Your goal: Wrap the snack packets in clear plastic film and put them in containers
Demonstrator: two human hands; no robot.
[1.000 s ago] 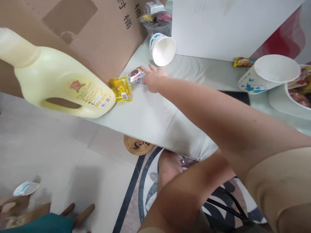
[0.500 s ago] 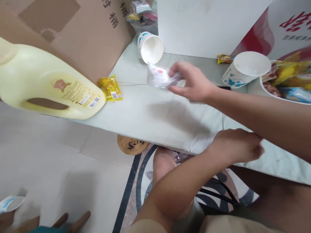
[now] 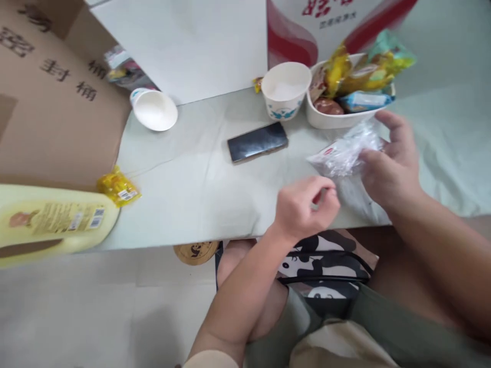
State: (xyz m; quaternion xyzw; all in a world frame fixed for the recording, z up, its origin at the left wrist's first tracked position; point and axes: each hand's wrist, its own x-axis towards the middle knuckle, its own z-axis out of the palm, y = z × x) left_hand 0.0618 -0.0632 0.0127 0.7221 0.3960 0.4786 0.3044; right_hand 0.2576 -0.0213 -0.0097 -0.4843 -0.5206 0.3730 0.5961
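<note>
My right hand (image 3: 399, 168) grips a crinkly white plastic packet (image 3: 343, 153) with a small red mark, thumb and fingers closed about its right end. The packet is above the table, just in front of a white tub (image 3: 333, 121) of wrapped snacks. My left hand (image 3: 305, 209) is curled closed over the table's front edge, left of the packet and apart from it. Whether anything is inside its fingers is hidden. A black phone (image 3: 258, 142) lies flat behind my left hand.
A paper cup (image 3: 284, 105) stands beside the tub; another cup (image 3: 155, 110) lies tipped at the back left. A yellow packet (image 3: 119, 186) touches a large pale yellow jug (image 3: 57, 220). Cardboard (image 3: 57, 133) and white (image 3: 184, 51) boxes stand behind.
My right hand has carried the white packet from the left part of the table to the right, before the tub. The view has swung right, uncovering the phone. My arms are no longer crossed.
</note>
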